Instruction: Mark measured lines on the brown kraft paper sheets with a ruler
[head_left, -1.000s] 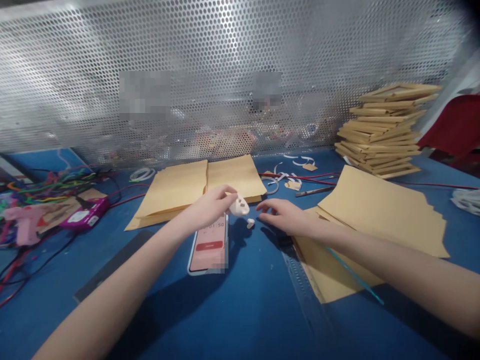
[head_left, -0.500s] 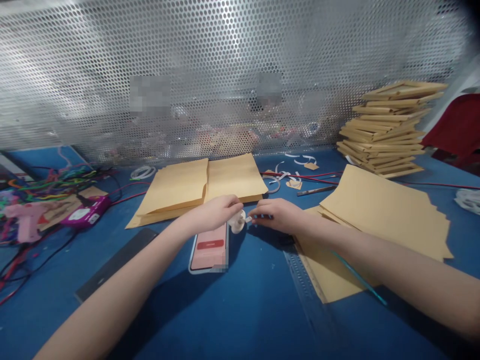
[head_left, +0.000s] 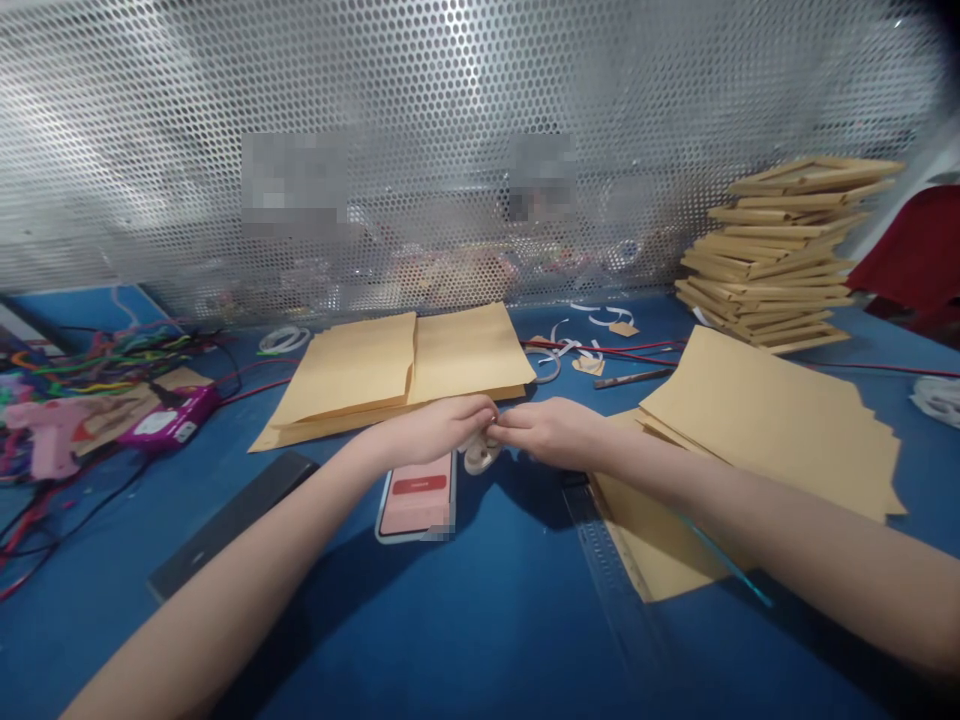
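Observation:
My left hand (head_left: 442,428) is closed around a small white roll (head_left: 480,457) that looks like tape, just above the table beside the phone. My right hand (head_left: 551,432) meets it from the right, fingertips pinched together at the roll's upper edge. Whatever lies between those fingertips is hidden. Below my left wrist lies a phone (head_left: 416,500) with a pink screen lit. Brown paper envelopes or folders (head_left: 360,370) rest just behind both hands. A clear ruler (head_left: 600,540) lies to the right, partly beside a sheet of brown paper (head_left: 660,560) under my right forearm.
A tall stack of folded brown cardboard frames (head_left: 780,255) stands at the back right, near fanned brown sheets (head_left: 772,420). White strips (head_left: 574,350) and red wires lie at the back. Leftward are a black box (head_left: 232,520), a purple device (head_left: 172,420) and a pink glue gun (head_left: 49,430).
My right hand has moved left, so its fingertips now meet my left hand at the white roll. The short white end seen between them earlier is now covered by fingers.

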